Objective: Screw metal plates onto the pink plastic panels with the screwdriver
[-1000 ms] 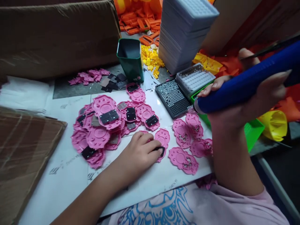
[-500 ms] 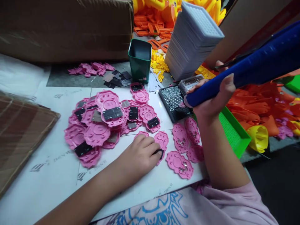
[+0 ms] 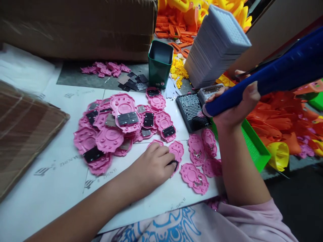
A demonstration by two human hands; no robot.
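My left hand (image 3: 157,164) is closed at the front of the table, with a small black plate (image 3: 174,163) pinched at its fingertips. That plate lies against a pink plastic shell (image 3: 176,149), partly hidden under the fingers. A blue electric screwdriver (image 3: 234,95) fills my right hand (image 3: 238,107), its tip down at the black screw tray (image 3: 188,114) full of small screws. Right of my left hand lie several pink shells with metal contacts, one being the nearest pink shell (image 3: 194,178). To the left rises a heap of pink shells (image 3: 109,141), many with screwed-on covers.
Behind stand a dark green bin (image 3: 160,65) and a tall stack of white trays (image 3: 217,47). Loose dark plates (image 3: 133,82) lie by the bin. A bright green tray (image 3: 254,144) sits beyond my right forearm, near orange parts (image 3: 275,124). Cardboard boxes (image 3: 27,137) flank the left side.
The whole view has shifted slightly, so most things appear a little farther right. Both hands keep their holds, and the screwdriver tip is still at the screw tray.
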